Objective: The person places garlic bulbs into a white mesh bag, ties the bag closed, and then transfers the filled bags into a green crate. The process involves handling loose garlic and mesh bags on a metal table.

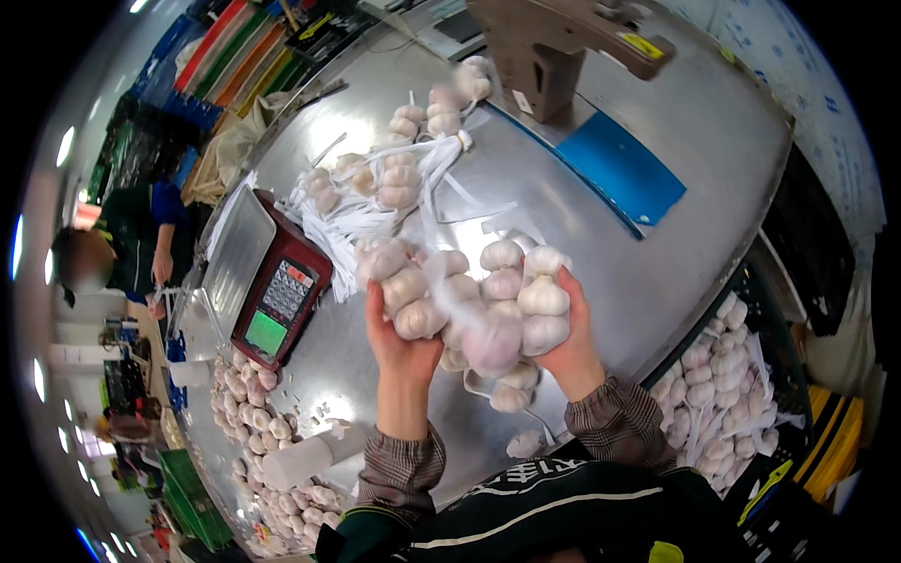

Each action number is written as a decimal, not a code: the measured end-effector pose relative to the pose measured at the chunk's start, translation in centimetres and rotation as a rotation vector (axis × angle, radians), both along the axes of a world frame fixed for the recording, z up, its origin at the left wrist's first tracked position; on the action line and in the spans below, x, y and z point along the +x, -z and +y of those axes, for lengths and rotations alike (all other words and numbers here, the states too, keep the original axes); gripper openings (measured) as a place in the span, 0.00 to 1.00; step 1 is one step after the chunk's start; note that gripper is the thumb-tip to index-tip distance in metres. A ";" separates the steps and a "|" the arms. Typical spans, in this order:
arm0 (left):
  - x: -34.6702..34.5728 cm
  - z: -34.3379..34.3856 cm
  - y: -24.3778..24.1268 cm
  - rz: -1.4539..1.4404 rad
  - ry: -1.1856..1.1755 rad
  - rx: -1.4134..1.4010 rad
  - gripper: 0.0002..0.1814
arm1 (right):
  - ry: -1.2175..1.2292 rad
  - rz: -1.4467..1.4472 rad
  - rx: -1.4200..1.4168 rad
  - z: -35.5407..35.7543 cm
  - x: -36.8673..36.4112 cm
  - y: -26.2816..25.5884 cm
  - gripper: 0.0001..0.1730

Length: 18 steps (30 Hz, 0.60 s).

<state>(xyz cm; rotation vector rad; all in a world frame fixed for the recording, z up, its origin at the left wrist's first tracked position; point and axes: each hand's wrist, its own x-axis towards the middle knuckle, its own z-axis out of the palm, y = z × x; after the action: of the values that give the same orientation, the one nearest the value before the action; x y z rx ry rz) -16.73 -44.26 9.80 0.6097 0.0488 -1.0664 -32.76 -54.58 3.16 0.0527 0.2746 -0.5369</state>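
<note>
Between my two hands I hold several net-packed strings of garlic bulbs [489, 341] over the steel table. My left hand [398, 348] grips the strings on the left side, its thumb up along the bulbs. On the right side, my right hand [576, 338] has its fingers around another string. White netting [450, 292] runs blurred across the bunch. Beyond my hands, more netted garlic [401, 181] lies on a heap of white net strips [338, 232]. A single garlic bulb [524, 444] rests close to my apron.
A red digital scale [281, 295] stands at left. Loose garlic [264, 422] and a white roll [299, 463] lie nearer me. A brown machine [549, 63] and blue plate [623, 165] occupy the far side. A crate of netted garlic [725, 380] sits right. Another person [137, 236] works at left.
</note>
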 end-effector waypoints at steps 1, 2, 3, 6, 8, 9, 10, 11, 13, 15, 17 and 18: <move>-1.2 0.1 -0.7 -0.044 -0.018 -0.027 0.35 | 0.030 -0.044 0.021 0.4 -0.7 -1.1 0.31; -2.5 0.1 -1.3 -0.087 -0.031 -0.055 0.36 | 0.021 -0.061 -0.017 1.1 -1.5 -2.7 0.29; -4.1 0.3 -2.1 -0.122 -0.047 -0.086 0.37 | 0.034 -0.072 -0.034 1.6 -2.1 -3.3 0.28; -8.8 -0.5 -3.8 -0.431 0.029 -0.057 0.41 | 0.166 0.019 0.015 3.0 -5.2 -4.8 0.27; -12.2 -1.7 -4.1 -0.516 0.107 -0.079 0.43 | 0.269 0.019 0.032 2.9 -8.4 -4.7 0.28; -14.0 -2.3 -4.5 -0.543 0.133 -0.104 0.43 | 0.349 0.023 -0.045 2.8 -10.8 -4.8 0.28; -16.4 -3.2 -5.8 -0.667 0.126 -0.060 0.44 | 0.421 0.024 -0.121 2.8 -12.9 -5.1 0.27; -18.6 -4.1 -5.3 -0.604 0.280 -0.153 0.43 | 0.490 0.028 -0.196 2.7 -15.1 -5.5 0.27; -22.2 -4.9 -4.3 -0.497 0.543 -0.320 0.41 | 0.606 0.113 -0.267 2.7 -20.6 -6.5 0.28; -26.9 -6.1 -3.7 -0.540 0.646 -0.153 0.38 | 0.649 0.229 -0.289 3.2 -27.7 -5.2 0.27; -30.7 -8.1 0.3 -0.287 0.810 -0.069 0.36 | 0.807 0.488 -0.278 4.7 -32.7 -5.0 0.24; -32.8 -9.3 1.8 -0.140 0.901 -0.058 0.33 | 0.875 0.572 -0.222 5.3 -34.7 -5.1 0.23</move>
<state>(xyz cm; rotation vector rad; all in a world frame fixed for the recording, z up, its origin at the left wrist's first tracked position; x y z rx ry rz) -49.51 -53.57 8.04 0.6634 -0.4138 -1.8794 -67.45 -49.27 8.28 -0.2118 0.7591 -1.4536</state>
